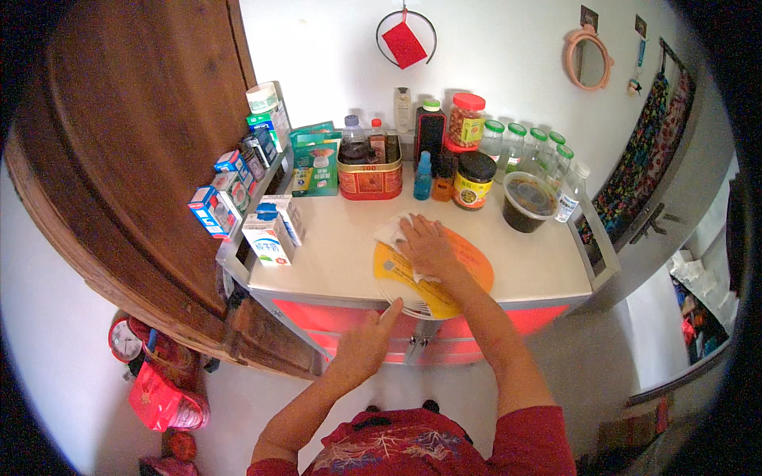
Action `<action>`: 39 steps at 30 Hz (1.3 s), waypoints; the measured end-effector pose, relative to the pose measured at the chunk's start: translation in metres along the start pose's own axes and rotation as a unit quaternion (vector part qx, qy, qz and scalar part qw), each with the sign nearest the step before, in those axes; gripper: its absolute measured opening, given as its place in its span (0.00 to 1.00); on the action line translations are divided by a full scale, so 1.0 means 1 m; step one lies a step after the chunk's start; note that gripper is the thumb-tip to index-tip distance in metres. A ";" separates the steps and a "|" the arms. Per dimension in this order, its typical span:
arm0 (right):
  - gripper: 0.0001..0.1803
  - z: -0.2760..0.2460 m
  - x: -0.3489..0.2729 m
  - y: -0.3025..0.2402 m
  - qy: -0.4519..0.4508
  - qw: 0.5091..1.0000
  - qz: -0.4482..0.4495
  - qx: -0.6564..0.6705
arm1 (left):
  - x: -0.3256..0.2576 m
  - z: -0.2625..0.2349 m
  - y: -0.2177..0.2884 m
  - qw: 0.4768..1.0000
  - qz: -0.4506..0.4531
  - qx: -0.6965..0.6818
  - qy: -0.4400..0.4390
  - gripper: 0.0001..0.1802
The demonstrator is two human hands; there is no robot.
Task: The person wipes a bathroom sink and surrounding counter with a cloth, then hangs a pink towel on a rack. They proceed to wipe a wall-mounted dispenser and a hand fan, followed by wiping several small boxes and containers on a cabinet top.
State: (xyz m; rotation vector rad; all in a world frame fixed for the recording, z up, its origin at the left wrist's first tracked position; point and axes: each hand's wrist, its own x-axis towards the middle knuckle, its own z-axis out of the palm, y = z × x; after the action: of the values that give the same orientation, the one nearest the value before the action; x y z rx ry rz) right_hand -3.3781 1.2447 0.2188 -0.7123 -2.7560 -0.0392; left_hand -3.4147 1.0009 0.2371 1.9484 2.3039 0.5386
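A round yellow and orange hand fan (472,252) lies on the white cabinet top, its ribbed near edge reaching the front rim. My left hand (367,343) is closed at the fan's near left edge, in front of the cabinet; its fingers seem wrapped round the handle, which they mostly hide. My right hand (429,246) presses a white cloth (390,230) flat against the fan's face. Bits of the cloth stick out to the left of the fingers and below the palm.
Milk cartons (268,239) stand at the left. Along the back are a red tin (371,182) of bottles, a blue spray bottle (423,176), a dark jar (474,181) and several green-lidded glass jars (515,141). A tub of dark liquid (529,201) sits right of the fan.
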 end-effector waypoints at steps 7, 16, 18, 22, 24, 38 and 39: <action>0.30 -0.029 -0.061 0.051 -0.001 0.993 0.118 0.000 | 0.003 0.000 -0.001 1.000 0.006 -0.009 0.002 0.37; 0.23 -0.031 -0.124 0.001 0.064 0.998 0.012 0.005 | 0.006 0.000 -0.010 0.999 0.039 -0.026 0.014 0.37; 0.21 -0.033 -0.129 -0.026 0.068 0.994 -0.042 0.071 | 0.005 -0.003 -0.013 0.998 0.047 -0.021 0.019 0.36; 0.19 -0.060 -0.132 -0.041 0.011 0.947 -0.118 0.299 | 0.009 -0.006 -0.012 0.996 -0.055 -0.064 -0.038 0.29; 0.19 -0.073 -0.111 -0.029 0.001 0.924 -0.037 0.380 | 0.011 -0.009 -0.012 0.984 -0.125 -0.108 -0.063 0.24; 0.26 -0.034 -0.007 -0.026 -0.102 0.989 -0.098 0.033 | 0.006 0.003 -0.028 0.621 -0.223 -0.723 -0.204 0.09; 0.26 -0.022 -0.011 -0.025 -0.097 0.985 -0.138 0.045 | 0.008 0.004 -0.025 0.613 -0.226 -0.728 -0.206 0.08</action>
State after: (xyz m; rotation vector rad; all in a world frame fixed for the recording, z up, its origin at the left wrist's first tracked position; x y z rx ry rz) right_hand -3.3748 1.2155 0.2381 -0.3223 -3.0001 0.0996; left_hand -3.4387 1.0064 0.2264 0.5111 1.0511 1.1559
